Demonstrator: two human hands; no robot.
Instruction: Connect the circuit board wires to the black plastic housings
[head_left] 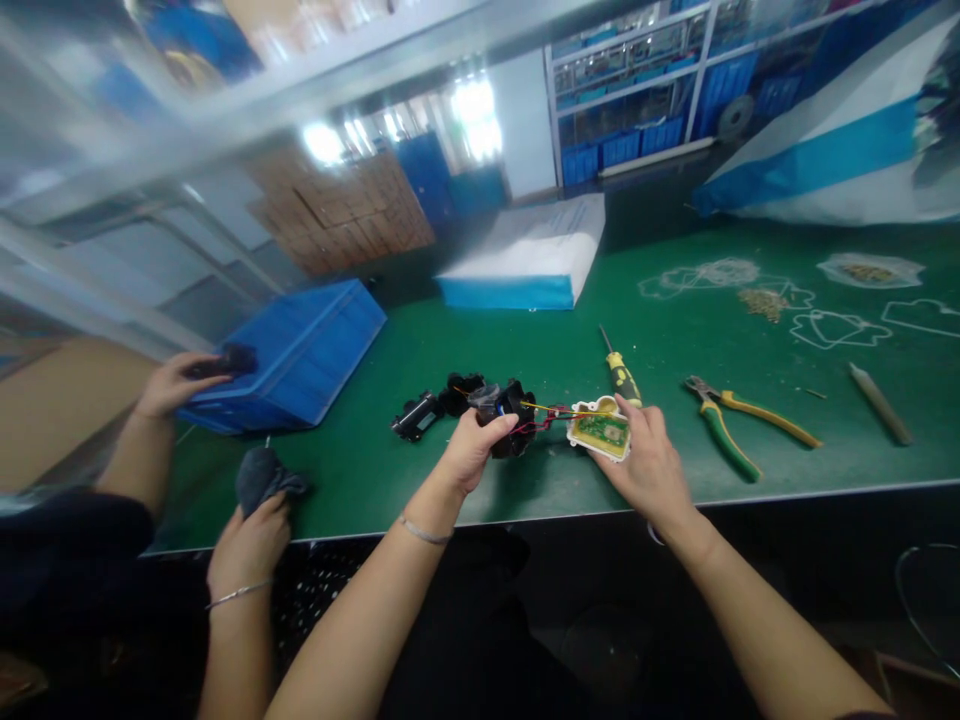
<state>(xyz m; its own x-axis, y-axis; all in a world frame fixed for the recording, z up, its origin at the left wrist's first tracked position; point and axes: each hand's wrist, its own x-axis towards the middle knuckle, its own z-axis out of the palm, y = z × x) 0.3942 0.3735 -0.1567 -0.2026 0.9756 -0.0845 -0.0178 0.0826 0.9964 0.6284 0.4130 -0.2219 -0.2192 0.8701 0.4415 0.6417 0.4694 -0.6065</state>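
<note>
My left hand [474, 448] grips a black plastic housing [516, 415] just above the front part of the bench. Thin red, black and yellow wires [553, 412] run from it to a white cover with a green circuit board [604, 430]. That cover is held at its right edge by my right hand [651, 465], its board side facing up. Left of the housing, a black cylindrical part [417, 416] and another dark part [459, 393] lie on the green surface. Just beyond my right hand is a yellow-and-black screwdriver [621, 375].
Pliers [724, 410] and a grey-green stick [879, 403] lie to the right. Behind them are white gaskets [838, 328] and a bag of small screws [870, 270]. At left, a co-worker's hands hold a dark part [229, 362] and a cloth [264, 482] beside a blue bin [322, 345].
</note>
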